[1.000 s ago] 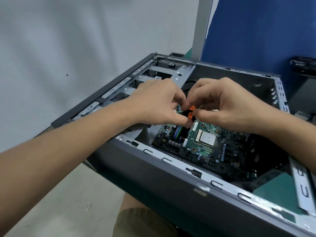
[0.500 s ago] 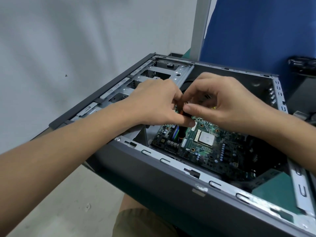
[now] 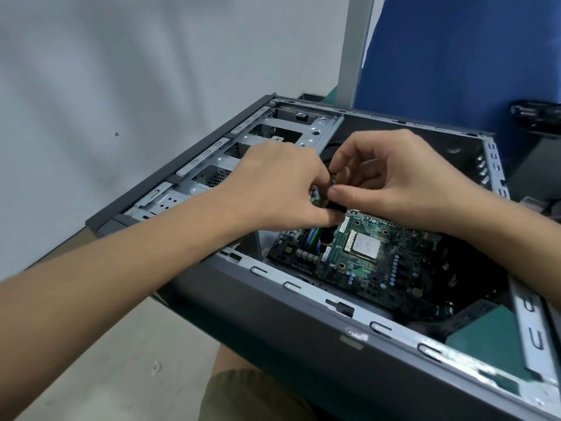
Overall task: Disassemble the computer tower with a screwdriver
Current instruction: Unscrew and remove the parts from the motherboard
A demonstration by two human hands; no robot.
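Screwdriver (image 3: 326,237), black-orange, pinched by left hand (image 3: 282,189) and right hand (image 3: 403,180) over motherboard (image 3: 368,262), print illegible

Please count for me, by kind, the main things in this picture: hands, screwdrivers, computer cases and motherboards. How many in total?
hands: 2 (left hand, right hand)
screwdriver: 1
computer case: 1
motherboard: 1
total: 5

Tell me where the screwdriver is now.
Head view, centre: the screwdriver is over the motherboard, pinched between left hand and right hand, just left of the CPU.
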